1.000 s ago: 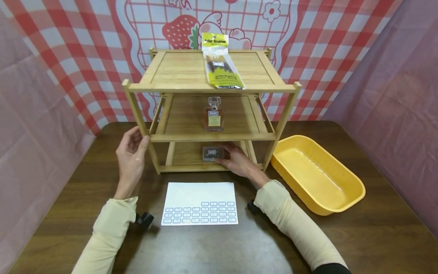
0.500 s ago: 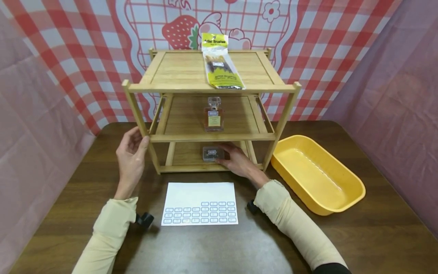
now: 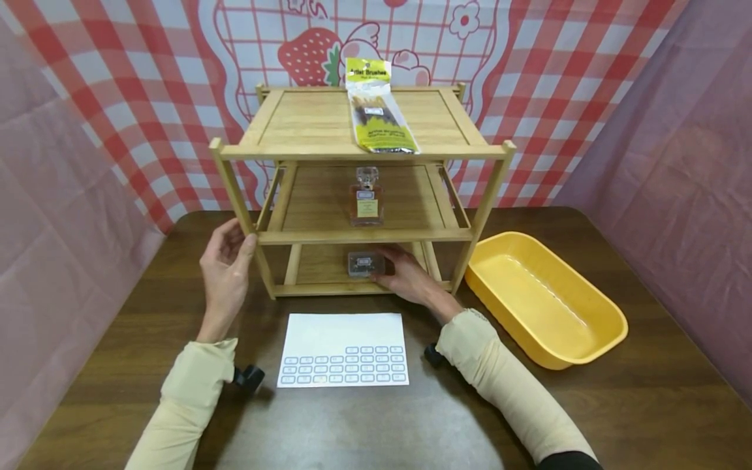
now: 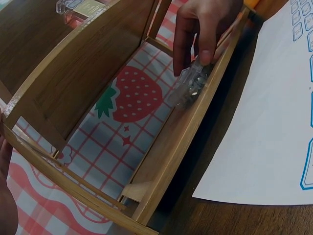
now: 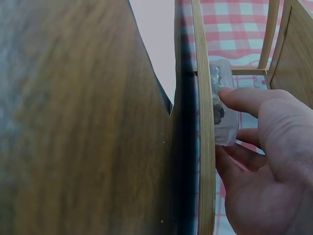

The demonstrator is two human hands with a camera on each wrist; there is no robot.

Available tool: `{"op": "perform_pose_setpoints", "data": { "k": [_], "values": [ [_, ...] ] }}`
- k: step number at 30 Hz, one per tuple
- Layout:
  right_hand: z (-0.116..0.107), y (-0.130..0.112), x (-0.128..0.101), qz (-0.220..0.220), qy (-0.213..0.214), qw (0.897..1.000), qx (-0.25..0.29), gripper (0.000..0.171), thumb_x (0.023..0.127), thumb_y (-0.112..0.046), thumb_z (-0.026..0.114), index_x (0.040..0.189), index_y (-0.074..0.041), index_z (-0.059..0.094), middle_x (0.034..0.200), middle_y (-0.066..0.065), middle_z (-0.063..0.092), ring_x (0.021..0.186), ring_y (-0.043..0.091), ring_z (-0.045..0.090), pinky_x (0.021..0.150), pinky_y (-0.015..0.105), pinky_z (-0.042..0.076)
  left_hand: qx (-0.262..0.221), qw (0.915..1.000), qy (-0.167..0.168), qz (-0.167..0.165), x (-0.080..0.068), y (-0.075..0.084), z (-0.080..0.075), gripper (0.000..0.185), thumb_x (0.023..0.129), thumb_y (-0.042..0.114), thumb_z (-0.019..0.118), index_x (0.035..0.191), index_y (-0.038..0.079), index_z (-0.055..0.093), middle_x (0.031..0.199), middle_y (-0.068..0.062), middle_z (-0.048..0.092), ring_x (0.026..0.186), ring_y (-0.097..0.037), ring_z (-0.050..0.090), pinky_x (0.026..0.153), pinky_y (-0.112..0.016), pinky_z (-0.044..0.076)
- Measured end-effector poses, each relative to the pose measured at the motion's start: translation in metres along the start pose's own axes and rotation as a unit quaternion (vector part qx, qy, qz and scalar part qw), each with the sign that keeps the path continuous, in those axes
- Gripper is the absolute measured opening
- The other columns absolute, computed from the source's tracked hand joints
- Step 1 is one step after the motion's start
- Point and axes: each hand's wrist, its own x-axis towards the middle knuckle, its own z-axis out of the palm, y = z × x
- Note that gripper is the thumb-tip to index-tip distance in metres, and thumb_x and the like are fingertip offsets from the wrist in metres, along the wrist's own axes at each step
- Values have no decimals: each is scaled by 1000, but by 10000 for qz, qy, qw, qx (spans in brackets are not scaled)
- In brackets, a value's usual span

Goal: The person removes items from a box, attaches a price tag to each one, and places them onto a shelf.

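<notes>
A small clear plastic box (image 3: pixel 365 264) with dark bits inside sits at the front of the bottom tier of a three-tier wooden shelf (image 3: pixel 305 124). My right hand (image 3: pixel 390 269) reaches into that tier and pinches the box (image 5: pixel 222 105), thumb on one face and fingers on the other. The left wrist view shows the same hand (image 4: pixel 193 61) pinching the box (image 4: pixel 193 85) just behind the front rail. My left hand (image 3: pixel 237 238) grips the shelf's front left post (image 3: pixel 235 196).
A pack of artist brushes (image 3: pixel 378 108) lies on the top tier and a perfume bottle (image 3: pixel 367 199) stands on the middle one. A yellow tub (image 3: pixel 546 307) sits right of the shelf. A white sheet (image 3: pixel 343 336) printed with key shapes lies in front. Cloth walls enclose the table.
</notes>
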Motion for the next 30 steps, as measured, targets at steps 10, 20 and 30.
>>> {"op": "perform_pose_setpoints", "data": {
  "k": [10,20,30],
  "values": [
    [-4,2,-6,191,176,9995,162,69,96,-26,75,154,-3,46,155,25,42,140,43,43,112,56,41,-35,10000,-26,-70,0,0,-1,28,99,-4,64,127,-12,61,109,-2,68,102,-20,63,95,-26,52],
    [-12,0,-20,-52,400,9991,136,66,97,-21,73,155,-7,45,156,24,42,141,40,42,113,56,39,97,9998,-153,-106,2,2,-3,29,99,-4,64,127,-12,61,109,-1,68,101,-19,63,95,-26,52],
    [-15,-18,-49,-207,593,9976,-302,68,97,-20,71,153,5,41,151,28,46,137,42,46,111,57,41,209,9987,-189,-413,3,9,-10,37,95,-8,69,131,-5,62,113,-1,69,105,-19,65,97,-25,51]
  ]
}}
